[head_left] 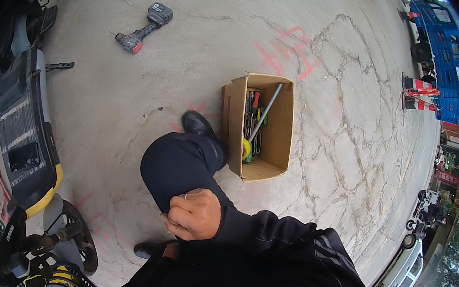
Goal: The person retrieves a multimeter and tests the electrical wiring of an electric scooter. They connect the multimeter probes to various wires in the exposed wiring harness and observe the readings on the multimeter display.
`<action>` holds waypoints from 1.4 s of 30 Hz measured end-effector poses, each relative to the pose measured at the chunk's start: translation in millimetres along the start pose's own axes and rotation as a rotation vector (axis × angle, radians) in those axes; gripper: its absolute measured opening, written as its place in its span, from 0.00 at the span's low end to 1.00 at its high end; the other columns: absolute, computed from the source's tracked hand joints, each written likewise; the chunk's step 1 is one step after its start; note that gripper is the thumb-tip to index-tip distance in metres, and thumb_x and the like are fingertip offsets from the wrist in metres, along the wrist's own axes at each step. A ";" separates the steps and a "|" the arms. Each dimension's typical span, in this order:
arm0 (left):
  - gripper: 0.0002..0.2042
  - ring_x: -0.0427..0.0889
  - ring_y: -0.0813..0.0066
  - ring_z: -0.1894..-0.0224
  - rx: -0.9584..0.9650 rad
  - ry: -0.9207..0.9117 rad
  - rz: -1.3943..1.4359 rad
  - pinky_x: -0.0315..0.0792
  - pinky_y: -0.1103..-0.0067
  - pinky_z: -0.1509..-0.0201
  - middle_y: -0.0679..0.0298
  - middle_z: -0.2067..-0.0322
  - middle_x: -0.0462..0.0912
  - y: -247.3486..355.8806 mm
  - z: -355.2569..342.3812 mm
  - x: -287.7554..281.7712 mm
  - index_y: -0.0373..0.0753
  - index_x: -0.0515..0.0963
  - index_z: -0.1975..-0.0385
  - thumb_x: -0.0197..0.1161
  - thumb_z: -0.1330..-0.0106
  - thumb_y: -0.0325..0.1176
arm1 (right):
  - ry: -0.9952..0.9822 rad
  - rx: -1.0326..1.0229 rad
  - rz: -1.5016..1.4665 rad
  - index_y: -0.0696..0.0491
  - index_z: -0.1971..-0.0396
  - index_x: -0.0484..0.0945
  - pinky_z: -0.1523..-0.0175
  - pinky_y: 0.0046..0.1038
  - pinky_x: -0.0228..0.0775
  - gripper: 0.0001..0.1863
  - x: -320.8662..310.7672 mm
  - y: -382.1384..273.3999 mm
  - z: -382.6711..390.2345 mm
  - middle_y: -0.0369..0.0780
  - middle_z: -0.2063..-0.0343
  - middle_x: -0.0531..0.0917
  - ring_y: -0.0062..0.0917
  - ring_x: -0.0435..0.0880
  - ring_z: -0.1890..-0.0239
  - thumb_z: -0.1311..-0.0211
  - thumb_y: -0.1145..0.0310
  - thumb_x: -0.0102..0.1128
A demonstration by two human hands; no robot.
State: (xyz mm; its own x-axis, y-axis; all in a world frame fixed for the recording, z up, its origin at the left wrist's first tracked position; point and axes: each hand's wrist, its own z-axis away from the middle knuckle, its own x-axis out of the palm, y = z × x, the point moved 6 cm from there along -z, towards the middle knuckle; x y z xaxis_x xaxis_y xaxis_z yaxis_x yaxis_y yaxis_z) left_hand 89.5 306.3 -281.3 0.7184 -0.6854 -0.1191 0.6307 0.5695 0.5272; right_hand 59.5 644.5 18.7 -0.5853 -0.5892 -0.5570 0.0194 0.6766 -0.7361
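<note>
The right hand [194, 215] rests by the bent knee of a leg in dark trousers [171, 162], its fingers curled into a loose fist, the black sleeve [264, 233] reaching it from the right. The left hand is not clear: a small patch of skin shows lower down, beside a black shoe [149, 249] (whether it is hand or ankle, I cannot tell), so I cannot tell whether that hand is open or closed.

Ahead of the knee, an open cardboard box [279, 130] stands on the cracked concrete ground [350, 160], just beside the front shoe [196, 123]. Inside it, a long metal bar [267, 110] leans diagonally across a red-handled tool [256, 100] and other tools, with a round yellow item [246, 149] near its lower end. A cordless drill [147, 30] lies on the ground well apart from the box, to its upper left. Red paint marks [269, 59] streak the concrete near the box. A scooter [24, 120] stands along the left; a blue vehicle [441, 53] and striped cones [419, 84] are at upper right.
</note>
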 end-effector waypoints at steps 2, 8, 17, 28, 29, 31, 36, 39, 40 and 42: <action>0.15 0.86 0.47 0.53 -0.010 -0.033 -0.009 0.79 0.60 0.49 0.45 0.60 0.86 13.4 -8.1 -6.8 0.34 0.82 0.52 0.62 0.31 0.37 | 0.005 0.030 0.016 0.52 0.80 0.68 0.79 0.30 0.66 0.15 -19.4 -0.3 0.1 0.37 0.80 0.70 0.28 0.75 0.85 0.48 0.76 0.69; 0.16 0.86 0.47 0.52 -0.028 0.039 -0.062 0.79 0.60 0.48 0.44 0.59 0.86 71.0 19.7 -52.8 0.34 0.81 0.49 0.62 0.31 0.37 | -0.001 0.198 0.027 0.51 0.77 0.71 0.76 0.30 0.70 0.11 -59.1 6.8 -14.4 0.37 0.79 0.72 0.29 0.78 0.82 0.49 0.75 0.69; 0.20 0.87 0.49 0.51 -0.303 0.416 0.253 0.80 0.64 0.45 0.45 0.56 0.88 134.9 233.7 -184.7 0.36 0.79 0.43 0.57 0.29 0.40 | -0.059 0.559 0.096 0.52 0.74 0.73 0.72 0.37 0.75 0.08 -126.2 24.2 -36.2 0.39 0.78 0.78 0.35 0.84 0.76 0.46 0.70 0.66; 0.17 0.85 0.46 0.54 -0.156 0.355 0.034 0.78 0.59 0.48 0.48 0.57 0.87 389.7 269.1 -392.2 0.39 0.81 0.47 0.56 0.28 0.42 | -0.249 1.128 -0.050 0.51 0.75 0.74 0.62 0.47 0.75 0.14 -218.1 90.2 -50.9 0.46 0.75 0.83 0.48 0.84 0.68 0.43 0.59 0.69; 0.16 0.86 0.46 0.54 -0.111 0.414 0.063 0.79 0.61 0.50 0.48 0.59 0.87 414.8 264.5 -419.7 0.38 0.81 0.47 0.57 0.27 0.40 | -0.314 1.147 -0.070 0.51 0.73 0.75 0.60 0.48 0.76 0.14 -234.8 95.4 -41.2 0.47 0.74 0.84 0.49 0.85 0.66 0.43 0.58 0.68; 0.15 0.86 0.47 0.57 -0.023 0.484 0.080 0.79 0.63 0.52 0.47 0.61 0.87 456.7 249.2 -477.6 0.37 0.81 0.48 0.58 0.27 0.38 | -0.387 1.234 -0.014 0.52 0.71 0.78 0.57 0.50 0.77 0.15 -278.7 116.2 -17.4 0.49 0.71 0.86 0.50 0.85 0.64 0.45 0.56 0.69; 0.11 0.84 0.44 0.61 0.001 0.560 -0.004 0.76 0.56 0.56 0.49 0.65 0.86 500.4 225.0 -592.9 0.39 0.81 0.57 0.57 0.30 0.37 | -0.311 1.442 0.311 0.54 0.75 0.81 0.56 0.48 0.79 0.16 -422.1 171.1 39.3 0.49 0.72 0.87 0.49 0.87 0.64 0.47 0.56 0.71; 0.10 0.84 0.46 0.58 -0.046 0.668 -0.025 0.77 0.56 0.53 0.51 0.64 0.87 491.0 221.3 -653.2 0.40 0.82 0.60 0.59 0.30 0.39 | -0.180 1.505 0.397 0.55 0.76 0.81 0.57 0.46 0.80 0.14 -502.5 204.5 37.6 0.49 0.73 0.87 0.48 0.87 0.65 0.48 0.59 0.71; 0.10 0.84 0.46 0.57 -0.089 0.668 -0.065 0.76 0.55 0.53 0.52 0.64 0.87 480.7 219.2 -675.8 0.40 0.82 0.61 0.59 0.30 0.39 | -0.137 1.509 0.452 0.56 0.77 0.81 0.57 0.46 0.80 0.14 -525.4 215.9 29.3 0.49 0.73 0.87 0.48 0.87 0.66 0.49 0.60 0.71; 0.10 0.84 0.46 0.56 -0.140 0.625 -0.060 0.76 0.55 0.52 0.52 0.64 0.87 456.7 215.3 -715.3 0.40 0.83 0.63 0.59 0.31 0.39 | -0.043 1.462 0.492 0.56 0.78 0.80 0.58 0.45 0.79 0.16 -561.1 237.3 1.3 0.50 0.75 0.86 0.49 0.87 0.68 0.50 0.59 0.73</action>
State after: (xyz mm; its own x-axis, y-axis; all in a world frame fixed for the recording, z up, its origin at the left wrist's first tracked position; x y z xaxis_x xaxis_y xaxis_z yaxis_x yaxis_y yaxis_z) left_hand -199.5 958.9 225.8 0.6894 -0.3484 -0.6351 0.6773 0.6209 0.3946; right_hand 393.5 1135.1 156.0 -0.2607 -0.4746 -0.8407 0.9628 -0.1924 -0.1899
